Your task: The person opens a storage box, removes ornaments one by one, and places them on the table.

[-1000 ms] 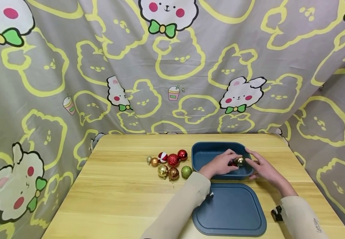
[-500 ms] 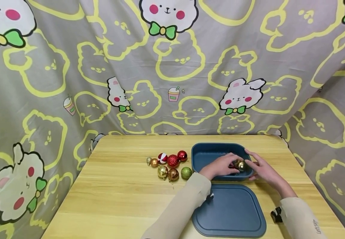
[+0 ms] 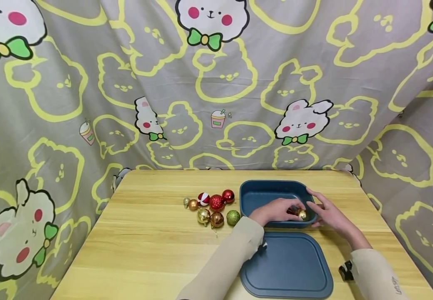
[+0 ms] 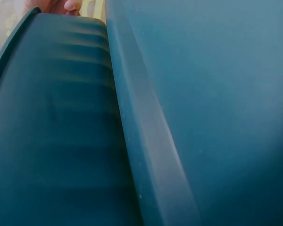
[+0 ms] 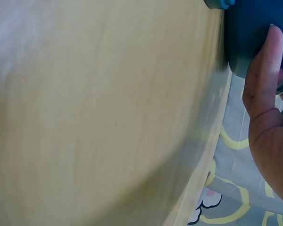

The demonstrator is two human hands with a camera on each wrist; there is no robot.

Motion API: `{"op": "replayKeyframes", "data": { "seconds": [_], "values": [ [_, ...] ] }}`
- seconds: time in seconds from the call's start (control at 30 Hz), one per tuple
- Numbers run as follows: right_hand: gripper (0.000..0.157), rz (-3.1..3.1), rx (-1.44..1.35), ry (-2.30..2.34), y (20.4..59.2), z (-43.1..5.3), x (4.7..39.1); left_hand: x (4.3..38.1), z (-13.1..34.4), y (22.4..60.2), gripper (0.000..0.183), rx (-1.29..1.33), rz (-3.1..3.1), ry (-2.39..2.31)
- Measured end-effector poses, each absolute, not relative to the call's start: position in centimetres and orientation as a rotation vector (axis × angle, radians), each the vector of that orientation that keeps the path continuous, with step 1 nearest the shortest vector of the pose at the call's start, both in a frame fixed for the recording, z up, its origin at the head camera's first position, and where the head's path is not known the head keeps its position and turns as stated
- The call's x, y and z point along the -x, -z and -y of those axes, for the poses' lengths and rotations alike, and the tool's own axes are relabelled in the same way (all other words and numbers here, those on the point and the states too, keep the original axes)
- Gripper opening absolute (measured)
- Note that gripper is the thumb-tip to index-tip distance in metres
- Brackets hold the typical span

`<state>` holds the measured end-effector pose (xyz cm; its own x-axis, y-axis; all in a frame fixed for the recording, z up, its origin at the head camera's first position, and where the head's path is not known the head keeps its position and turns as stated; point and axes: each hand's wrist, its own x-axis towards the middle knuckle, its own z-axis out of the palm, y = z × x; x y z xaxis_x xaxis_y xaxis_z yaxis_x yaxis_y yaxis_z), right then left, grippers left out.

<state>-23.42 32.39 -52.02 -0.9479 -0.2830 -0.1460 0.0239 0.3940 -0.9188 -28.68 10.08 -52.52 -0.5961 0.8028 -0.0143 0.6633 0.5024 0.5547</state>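
In the head view, my left hand [image 3: 276,209] reaches down inside a dark blue rectangular box [image 3: 252,183]. Its fingertips and thumb pinch a shiny gold bauble [image 3: 302,214] at the box's right end. Something dark red shows under those fingers, mostly hidden. My right hand [image 3: 329,213] holds the right end of the box, fingers over the rim. From the right wrist view, the right thumb [image 5: 270,66] lies along the outer wall of the box [image 5: 247,37]. The left wrist view shows the box's side wall [image 4: 52,117] beside the flat lid [image 4: 217,103].
Left of the box lie several baubles, among them a green one [image 3: 233,217], a glittery red one [image 3: 217,202], a red-and-white one [image 3: 203,198] and a gold one [image 3: 203,216]. The blue lid [image 3: 288,266] lies in front of the box on the wooden table [image 3: 137,250].
The left fingers and the gold bauble have shifted slightly toward the box's near wall. My right hand has stayed at the box's right end.
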Motion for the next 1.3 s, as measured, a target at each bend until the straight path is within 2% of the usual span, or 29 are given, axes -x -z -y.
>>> {"op": "replayKeyframes", "data": {
  "seconds": [0.67, 1.3],
  "values": [
    [0.070, -2.377, 0.225, 1.565, 51.92, -32.47, 23.57, 28.86, -9.86, 52.10, 0.034, -1.301, -2.482, -0.836],
    [0.068, -2.358, 0.231, 1.572, 51.97, -32.43, 23.48, 28.76, -9.33, 51.95, 0.037, -1.229, -2.542, -0.968]
  ]
}}
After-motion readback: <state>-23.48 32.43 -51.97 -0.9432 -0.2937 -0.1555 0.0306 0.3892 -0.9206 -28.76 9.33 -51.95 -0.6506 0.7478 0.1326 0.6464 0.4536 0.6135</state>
